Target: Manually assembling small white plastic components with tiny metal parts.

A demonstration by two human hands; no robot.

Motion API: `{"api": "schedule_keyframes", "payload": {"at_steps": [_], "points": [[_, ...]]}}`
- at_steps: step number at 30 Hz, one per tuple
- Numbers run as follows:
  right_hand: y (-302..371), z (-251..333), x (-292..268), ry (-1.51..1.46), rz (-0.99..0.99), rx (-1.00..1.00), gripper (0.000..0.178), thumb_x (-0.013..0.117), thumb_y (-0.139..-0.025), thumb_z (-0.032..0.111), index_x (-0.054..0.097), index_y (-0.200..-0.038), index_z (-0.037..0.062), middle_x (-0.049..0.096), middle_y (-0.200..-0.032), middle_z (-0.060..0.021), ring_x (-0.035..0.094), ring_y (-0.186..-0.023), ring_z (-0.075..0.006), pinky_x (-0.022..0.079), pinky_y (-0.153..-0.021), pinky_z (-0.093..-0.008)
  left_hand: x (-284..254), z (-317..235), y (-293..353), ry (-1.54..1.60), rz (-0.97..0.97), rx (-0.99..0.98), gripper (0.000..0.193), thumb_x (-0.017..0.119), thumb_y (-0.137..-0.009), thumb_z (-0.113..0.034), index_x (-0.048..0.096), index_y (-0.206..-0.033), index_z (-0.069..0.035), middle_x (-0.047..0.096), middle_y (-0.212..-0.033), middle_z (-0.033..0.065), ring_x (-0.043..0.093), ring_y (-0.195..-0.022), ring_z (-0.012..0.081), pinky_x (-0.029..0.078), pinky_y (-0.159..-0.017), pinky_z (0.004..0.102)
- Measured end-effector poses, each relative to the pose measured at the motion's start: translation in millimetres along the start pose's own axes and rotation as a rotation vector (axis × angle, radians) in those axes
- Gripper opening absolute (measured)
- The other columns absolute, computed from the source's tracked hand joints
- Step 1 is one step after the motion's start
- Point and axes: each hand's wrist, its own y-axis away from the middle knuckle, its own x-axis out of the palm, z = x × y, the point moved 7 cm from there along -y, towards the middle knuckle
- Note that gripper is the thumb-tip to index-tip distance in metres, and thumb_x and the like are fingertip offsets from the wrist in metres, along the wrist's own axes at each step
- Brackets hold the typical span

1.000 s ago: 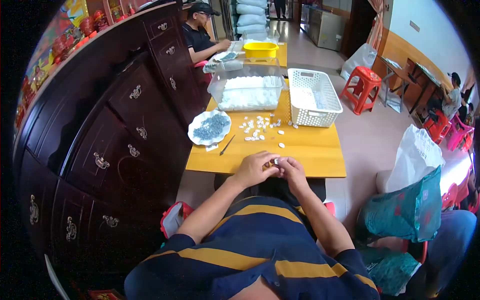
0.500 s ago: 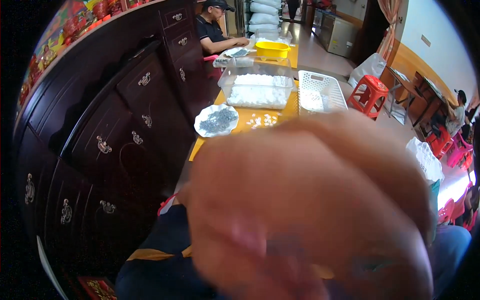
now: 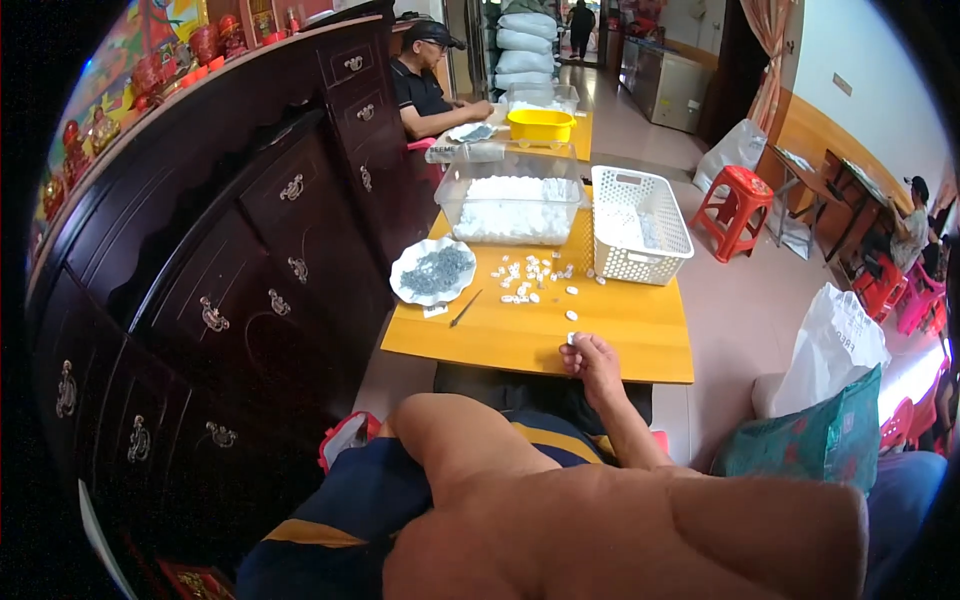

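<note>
The work looked to be at the step of handling one piece by itself, with the other hand away from it for the moment. The right hand (image 3: 592, 358) was on the person's side of the white perforated basket (image 3: 640, 268), a little to its left, above the near part of the yellow table (image 3: 640, 345). Its thumb and forefinger were pinched together on a small white piece (image 3: 572, 339), with the other fingers curled in; the piece stuck out past the fingertips, too small to make out in detail. The left hand (image 3: 620, 530) loomed very close to the camera, far nearer the person than the basket; its fingers could not be made out, so I could not tell how far open it was or whether it held anything. Left of the basket lay a loose spread of white pieces (image 3: 533, 271), and one lone oval piece (image 3: 571, 315) rested between that spread and the right hand. A clear bin (image 3: 450, 205) of white contents stood just left of the basket; farther left were a scalloped plate (image 3: 402, 272) of grey-blue bits (image 3: 440, 270) and a slender dark tool (image 3: 465, 308). As I judged it, the next move called for a steady pinch and the left hand free beside it.
</note>
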Motion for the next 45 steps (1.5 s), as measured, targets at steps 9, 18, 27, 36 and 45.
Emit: {"api": "schedule_keyframes", "payload": {"at_steps": [9,18,27,36,45], "points": [[-17.4,-6.0,-15.0,0.004,-0.001,-0.005,0.017,0.059,-0.095,0.023,0.058,-0.092,0.0060,0.065,-0.080,-0.0055,0.055,-0.062,-0.0090,0.046,-0.057,-0.0232,-4.4,17.1,-16.4,0.186,0.040,-0.006,0.005,0.056,-0.081,-0.005,0.061,-0.081,-0.003,0.060,-0.082,0.0114,0.059,-0.063,0.0188,0.046,-0.063,0.0226],[-21.1,-8.7,-13.8,-0.011,0.023,-0.037,0.018,0.058,-0.095,0.024,0.059,-0.092,0.0064,0.065,-0.080,-0.0056,0.056,-0.063,-0.0088,0.045,-0.057,-0.0221,11.9,14.0,6.5,0.265,0.037,0.006,0.006,0.056,-0.079,-0.006,0.061,-0.077,-0.004,0.060,-0.077,0.0099,0.059,-0.060,0.0186,0.044,-0.062,0.0203],[-15.7,-3.9,-16.9,0.050,-0.021,-0.043,0.018,0.059,-0.095,0.025,0.059,-0.092,0.0073,0.065,-0.080,-0.0050,0.057,-0.065,-0.0082,0.046,-0.059,-0.0218,14.1,13.3,1.9,0.416,0.063,0.018,0.007,0.057,-0.077,-0.007,0.061,-0.072,-0.004,0.060,-0.073,0.0084,0.058,-0.057,0.0183,0.043,-0.062,0.0181],[-13.7,-13.5,-4.9,-0.054,-0.031,0.010,0.017,0.061,-0.093,0.021,0.061,-0.085,0.0057,0.060,-0.072,0.0005,0.046,-0.059,-0.0047,0.039,-0.055,-0.0202,19.4,47.2,-4.8,0.417,0.092,-0.060,0.018,0.061,-0.086,-0.016,0.062,-0.071,-0.005,0.056,-0.066,0.0073,0.047,-0.049,0.0162,0.038,-0.046,0.0285],[-6.1,11.1,-6.3,0.096,-0.037,-0.140,0.021,0.058,-0.095,0.023,0.061,-0.086,0.0036,0.060,-0.074,-0.0010,0.045,-0.060,-0.0053,0.038,-0.056,-0.0213,-49.4,65.1,57.1,-0.147,0.125,-0.365,0.011,0.064,-0.074,0.000,0.056,-0.068,-0.005,0.059,-0.068,0.0039,0.054,-0.058,0.0151,0.039,-0.052,0.0254]]}}
